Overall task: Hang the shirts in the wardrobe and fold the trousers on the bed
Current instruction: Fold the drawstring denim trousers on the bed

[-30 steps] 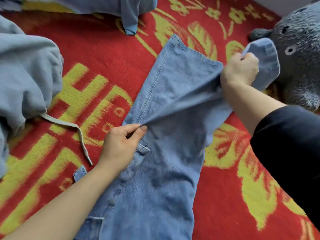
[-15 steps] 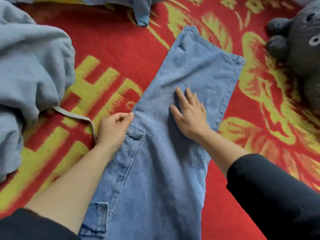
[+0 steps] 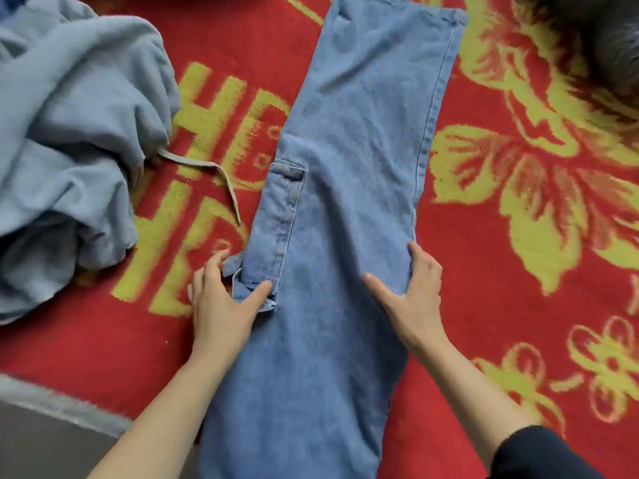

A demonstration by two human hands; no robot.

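Light blue jeans (image 3: 349, 188) lie flat and lengthwise on the red and yellow bed blanket (image 3: 518, 257), the leg hems at the top of the view. My left hand (image 3: 221, 305) holds the jeans' left edge by the pocket seam, with the thumb on top of the denim and the fingers at a small flap. On the opposite side, my right hand (image 3: 415, 299) holds the right edge, its thumb lying on the cloth and its fingers wrapped at the seam. Both forearms reach in from below.
A crumpled grey-blue sweatshirt (image 3: 69, 150) with a loose drawstring (image 3: 221, 181) lies left of the jeans. A dark grey plush toy (image 3: 608, 39) sits at the top right. The bed's edge (image 3: 62, 402) runs across the lower left corner.
My right hand laid the lifted leg flat, smoothed it, then slid back to the right edge. My left hand moved down the left edge toward me. The view shifted closer.
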